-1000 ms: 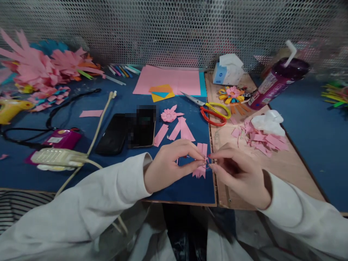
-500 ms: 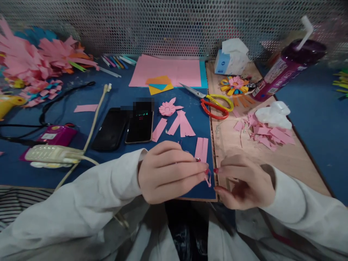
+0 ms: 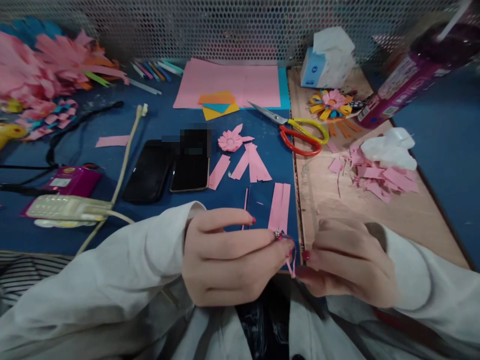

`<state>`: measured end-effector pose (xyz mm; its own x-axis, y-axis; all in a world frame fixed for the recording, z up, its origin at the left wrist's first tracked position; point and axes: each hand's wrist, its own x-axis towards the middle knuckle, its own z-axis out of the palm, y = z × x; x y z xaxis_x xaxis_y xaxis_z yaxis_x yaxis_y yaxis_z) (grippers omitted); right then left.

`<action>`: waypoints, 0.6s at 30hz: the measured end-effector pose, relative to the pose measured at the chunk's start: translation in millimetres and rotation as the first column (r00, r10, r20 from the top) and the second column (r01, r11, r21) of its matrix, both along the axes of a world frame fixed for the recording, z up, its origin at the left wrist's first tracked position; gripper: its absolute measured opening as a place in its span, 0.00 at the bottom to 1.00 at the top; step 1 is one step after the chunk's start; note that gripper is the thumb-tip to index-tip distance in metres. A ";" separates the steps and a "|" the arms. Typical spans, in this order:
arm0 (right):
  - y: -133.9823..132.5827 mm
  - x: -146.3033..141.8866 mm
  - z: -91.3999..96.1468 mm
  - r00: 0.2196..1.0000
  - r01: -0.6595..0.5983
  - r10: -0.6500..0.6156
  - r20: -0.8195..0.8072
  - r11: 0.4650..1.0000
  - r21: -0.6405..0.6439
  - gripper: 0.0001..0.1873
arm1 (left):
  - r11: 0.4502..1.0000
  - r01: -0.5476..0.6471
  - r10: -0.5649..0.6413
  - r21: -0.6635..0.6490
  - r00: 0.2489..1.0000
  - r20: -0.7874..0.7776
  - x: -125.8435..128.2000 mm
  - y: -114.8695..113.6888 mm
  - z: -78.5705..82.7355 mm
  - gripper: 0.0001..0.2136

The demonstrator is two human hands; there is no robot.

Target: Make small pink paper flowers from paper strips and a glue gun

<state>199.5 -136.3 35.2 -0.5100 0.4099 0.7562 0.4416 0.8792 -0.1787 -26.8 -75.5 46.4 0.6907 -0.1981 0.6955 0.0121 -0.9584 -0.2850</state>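
Observation:
My left hand [image 3: 234, 255] is closed, its thumb and fingers pinched on a thin pink paper strip [image 3: 293, 267] that hangs in a narrow loop from the fingertips. Its index finger is lifted a little apart. On the right, my right hand [image 3: 348, 262] has bent fingers, with a small gap between thumb and forefinger. Its thumb tip comes up to the low end of the loop; whether it touches I cannot tell. Two wider pink paper strips [image 3: 279, 205] lie just beyond my left fingertips. Past them are fanned pink strips [image 3: 255, 165] and a pink paper flower [image 3: 230, 141].
Scissors [image 3: 300, 135] lie open across the cardboard's edge. Pink scraps [image 3: 386, 182], a tissue box [image 3: 326, 65] and a purple bottle [image 3: 405, 80] stand at right. Two phones [image 3: 148, 172], a power strip [image 3: 69, 207] and paper flowers [image 3: 67, 55] occupy the left. Pink sheets [image 3: 228, 82] lie behind.
Both hands have come lower and closer to me, the right also slightly rightward. My left index finger has lifted away from the others. The right thumb is nearer the strip's loop.

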 end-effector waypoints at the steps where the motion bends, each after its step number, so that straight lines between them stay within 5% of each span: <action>1: -0.2 -0.8 0.5 1.000 0.001 -0.001 -0.005 1.000 -0.008 0.05 | 1.000 -0.001 0.001 -0.004 1.000 0.003 0.3 -1.1 -1.5 0.03; 4: -1.1 -3.3 0.7 0.999 0.025 -0.022 0.048 0.997 -0.073 0.05 | 1.000 -0.011 0.012 -0.028 0.999 0.042 1.6 -2.9 -5.1 0.04; 8: -1.8 -5.7 -5.0 0.997 0.048 -0.046 -0.059 0.998 0.028 0.06 | 0.999 0.002 0.000 -0.033 0.999 0.052 3.4 -2.6 -5.6 0.05; 18: -0.5 -6.0 -7.7 0.995 0.032 -0.031 -0.096 0.999 0.008 0.05 | 0.998 -0.044 0.046 -0.044 0.998 0.034 3.6 -5.3 -2.0 0.06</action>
<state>193.6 -136.7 27.6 -0.4217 0.4173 0.8050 0.4507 0.8668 -0.2132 -23.2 -80.9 44.4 0.6732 -0.1365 0.7267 0.0648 -0.9681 -0.2419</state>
